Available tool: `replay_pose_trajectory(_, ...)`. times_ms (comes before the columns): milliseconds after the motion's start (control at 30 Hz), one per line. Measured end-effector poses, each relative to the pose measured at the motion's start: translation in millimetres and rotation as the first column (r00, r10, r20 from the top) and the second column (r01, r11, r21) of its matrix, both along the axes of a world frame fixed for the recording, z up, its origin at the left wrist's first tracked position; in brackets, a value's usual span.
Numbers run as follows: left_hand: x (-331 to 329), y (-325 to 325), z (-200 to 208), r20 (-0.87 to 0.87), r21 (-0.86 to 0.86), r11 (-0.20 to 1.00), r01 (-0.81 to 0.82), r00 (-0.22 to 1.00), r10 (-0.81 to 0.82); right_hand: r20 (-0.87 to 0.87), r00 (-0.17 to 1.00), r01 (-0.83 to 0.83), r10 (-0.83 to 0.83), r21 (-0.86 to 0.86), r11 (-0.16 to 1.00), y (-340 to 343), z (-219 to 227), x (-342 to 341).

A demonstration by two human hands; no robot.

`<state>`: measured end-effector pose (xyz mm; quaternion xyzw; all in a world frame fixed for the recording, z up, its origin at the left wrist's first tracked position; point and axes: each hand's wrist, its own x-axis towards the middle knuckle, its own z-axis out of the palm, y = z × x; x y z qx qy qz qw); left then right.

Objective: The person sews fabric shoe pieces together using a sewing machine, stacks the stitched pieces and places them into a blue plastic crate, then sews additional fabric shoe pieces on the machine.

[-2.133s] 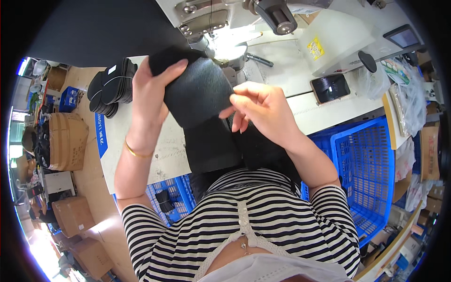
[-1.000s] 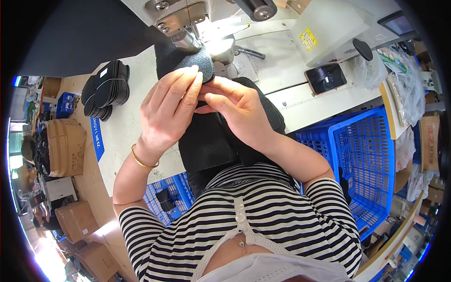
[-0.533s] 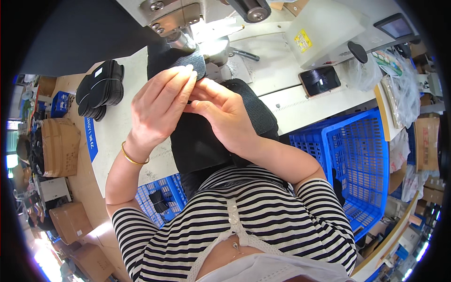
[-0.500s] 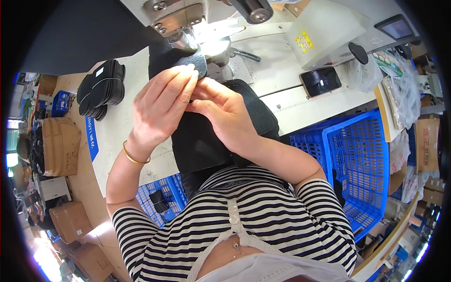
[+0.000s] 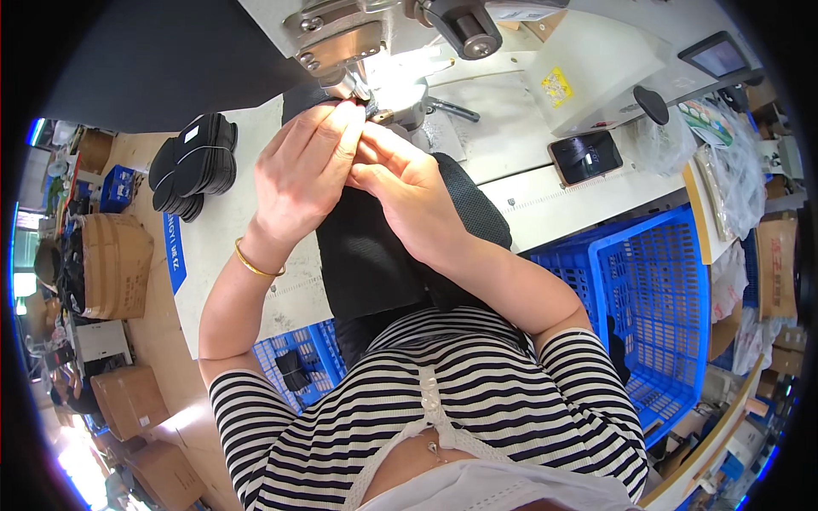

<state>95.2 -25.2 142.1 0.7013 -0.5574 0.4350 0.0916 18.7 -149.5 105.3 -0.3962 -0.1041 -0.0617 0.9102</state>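
My left hand (image 5: 311, 157) has its fingers pinched together right below the needle area of a sewing machine (image 5: 345, 55). Close against it, my right hand (image 5: 400, 179) is closed too, thumb and fingers bent around the edge of the work. Both grip black fabric (image 5: 366, 264), which hangs from the machine over the table's front edge toward my lap. A textured black mesh part (image 5: 477, 204) shows beside my right wrist. The exact edge under my fingertips is hidden. Left of my left hand lies a tied stack of black rounded pieces (image 5: 196, 157).
A phone (image 5: 586, 158) lies on the white table (image 5: 528, 192) at the right. Blue plastic crates (image 5: 656, 247) stand below the table's right side, and another blue crate (image 5: 319, 345) sits under its left front. Cardboard boxes (image 5: 115, 264) are on the left.
Both hands have moved up slightly toward the needle area with the black fabric. The dark rounded edge seen under the left fingertips is now mostly covered. The whole view has shifted a little.
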Motion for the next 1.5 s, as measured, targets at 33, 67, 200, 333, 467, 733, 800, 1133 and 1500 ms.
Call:
replay_pose_trajectory(33,0,-1,0,-0.003,0.000,1.000,-0.008,1.000,0.008,0.004,1.000,-0.011,0.011,0.003,1.000,0,0,1)
replay_pose_trajectory(67,0,-2,0,-0.003,-0.002,1.000,-0.004,1.000,0.004,0.004,1.000,-0.008,0.008,0.002,1.000,0,1,1)
replay_pose_trajectory(200,0,-8,0,0.004,-0.023,0.999,-0.029,1.000,0.030,-0.001,1.000,0.007,-0.007,-0.009,1.000,0,2,1)
replay_pose_trajectory(333,-3,-11,-2,-0.014,-0.033,0.997,-0.076,0.997,0.076,0.007,1.000,0.005,-0.004,-0.054,0.999,-2,-1,0)
replay_pose_trajectory(467,-4,-14,-3,-0.034,-0.039,0.995,-0.095,0.995,0.093,0.000,1.000,0.017,-0.017,-0.046,0.999,-2,1,-1)
replay_pose_trajectory(733,-2,-3,4,-0.169,-0.093,0.973,-0.210,0.967,0.192,-0.117,0.992,0.035,-0.045,-0.090,0.995,-5,-3,-5)
replay_pose_trajectory(800,11,16,10,-0.274,-0.050,0.993,-0.107,0.958,0.089,-0.071,0.997,0.027,-0.035,-0.109,0.994,-6,-1,-6)
replay_pose_trajectory(1133,-28,4,3,-0.298,-0.028,0.999,-0.038,0.954,0.028,-0.075,0.994,0.055,-0.083,-0.314,0.948,-16,1,-17)
replay_pose_trajectory(1500,-45,10,-11,-0.275,-0.180,0.977,0.115,0.948,-0.163,-0.168,0.982,-0.002,-0.084,-0.456,0.890,-35,2,-40)
